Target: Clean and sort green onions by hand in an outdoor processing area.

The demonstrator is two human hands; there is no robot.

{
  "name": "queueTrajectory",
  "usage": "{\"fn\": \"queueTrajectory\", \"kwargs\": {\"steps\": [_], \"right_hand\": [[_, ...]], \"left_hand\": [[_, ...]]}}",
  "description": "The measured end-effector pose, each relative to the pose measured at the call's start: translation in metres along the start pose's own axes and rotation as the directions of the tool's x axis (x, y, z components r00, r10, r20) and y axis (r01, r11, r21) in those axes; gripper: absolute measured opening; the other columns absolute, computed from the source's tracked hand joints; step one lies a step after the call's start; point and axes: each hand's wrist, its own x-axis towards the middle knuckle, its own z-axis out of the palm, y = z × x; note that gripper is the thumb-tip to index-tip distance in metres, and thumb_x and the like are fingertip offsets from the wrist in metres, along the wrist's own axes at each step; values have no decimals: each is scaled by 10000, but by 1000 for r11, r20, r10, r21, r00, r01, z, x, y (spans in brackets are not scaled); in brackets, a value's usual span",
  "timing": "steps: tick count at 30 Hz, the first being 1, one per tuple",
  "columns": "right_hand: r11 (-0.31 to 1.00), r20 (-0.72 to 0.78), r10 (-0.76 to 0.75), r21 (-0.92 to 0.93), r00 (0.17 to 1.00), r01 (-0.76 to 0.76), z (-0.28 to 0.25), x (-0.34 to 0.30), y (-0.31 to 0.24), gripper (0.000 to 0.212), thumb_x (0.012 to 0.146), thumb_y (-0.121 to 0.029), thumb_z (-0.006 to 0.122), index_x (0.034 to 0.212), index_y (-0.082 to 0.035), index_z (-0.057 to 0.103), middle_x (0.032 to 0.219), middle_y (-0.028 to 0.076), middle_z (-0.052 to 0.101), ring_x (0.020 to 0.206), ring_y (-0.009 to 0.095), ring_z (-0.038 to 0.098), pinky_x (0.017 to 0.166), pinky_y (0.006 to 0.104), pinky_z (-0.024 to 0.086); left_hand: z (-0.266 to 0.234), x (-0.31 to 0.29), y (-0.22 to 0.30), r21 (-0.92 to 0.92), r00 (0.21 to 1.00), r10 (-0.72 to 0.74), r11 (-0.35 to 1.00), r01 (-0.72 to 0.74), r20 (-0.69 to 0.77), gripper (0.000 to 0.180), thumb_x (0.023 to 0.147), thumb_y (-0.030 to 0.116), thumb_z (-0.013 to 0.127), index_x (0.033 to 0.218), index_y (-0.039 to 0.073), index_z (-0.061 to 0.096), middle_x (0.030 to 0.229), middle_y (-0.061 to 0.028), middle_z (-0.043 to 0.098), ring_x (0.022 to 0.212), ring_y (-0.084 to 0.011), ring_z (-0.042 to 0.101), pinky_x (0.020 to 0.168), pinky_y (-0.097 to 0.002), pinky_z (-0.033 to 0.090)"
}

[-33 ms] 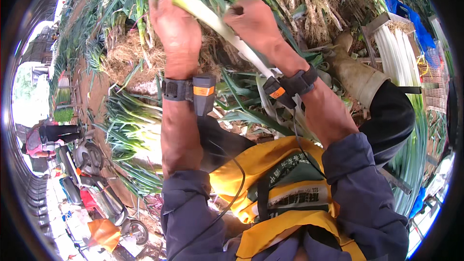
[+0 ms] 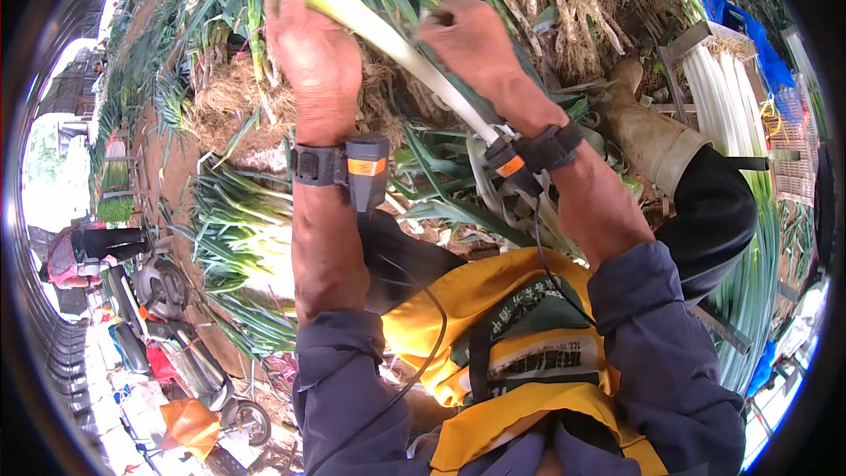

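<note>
My left hand is closed round a long green onion, near where its white shank turns green. The stalk slants from the green leaves at the upper left down to its white end beside my right wrist. My right hand is curled into a loose fist just right of the shank. Whatever it holds, if anything, cannot be made out, and it is slightly blurred. Unpeeled green onions with brown, soil-caked roots lie heaped beyond my hands. To the left of my forearm lies a pile of onions with pale shanks.
White-shanked onions are stacked in a wooden frame at the right, beside a plastic crate. A boot rests near the frame. Motorbikes and a person are at the far left. Loose leaves lie below my hands.
My left hand and the onion have shifted slightly left. My right hand has moved a little to the right, widening the gap between the hands.
</note>
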Motion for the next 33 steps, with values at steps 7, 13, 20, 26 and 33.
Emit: {"fn": "queueTrajectory", "kwargs": {"steps": [7,13,20,26,33], "right_hand": [[955,-147,-114,-289,983,68,-46,-32,80,206,872,-135,661,1050,-41,701,776,129,690,687,266,659,660,332,533],[969,245,-228,-35,942,243,-52,-17,-17,264,989,-197,622,1186,-27,665,769,29,595,688,93,579,650,251,505],[949,751,116,108,650,-295,-76,-48,13,575,953,-560,589,1221,-61,687,766,4,635,663,52,563,543,237,444],[909,827,142,108,544,-402,-91,-58,11,568,943,-525,630,1135,4,710,814,-10,649,708,51,559,609,224,432],[931,780,322,-156,537,-331,-161,-110,128,337,963,-347,636,961,-22,723,690,-45,560,595,39,493,546,245,431]], "left_hand": [[-10,5,20,-177,990,-108,977,122,89,325,1032,350,503,1140,44,520,923,-86,578,836,-216,559,1088,-472,418],[-11,5,13,-158,990,-140,978,139,3,358,1017,374,512,1094,26,545,928,-97,596,831,-223,591,1070,-480,445],[-51,38,33,-518,979,-199,842,148,-44,377,1072,336,378,1057,-24,489,819,-127,546,687,-239,573,866,-486,564],[-114,46,22,-633,901,-377,756,166,-215,409,1081,338,344,1089,-45,490,869,-162,564,717,-256,580,887,-520,565],[-124,55,26,-624,901,-365,767,149,-234,374,1078,318,366,1149,-36,463,910,-173,549,736,-268,570,851,-515,562]]}}
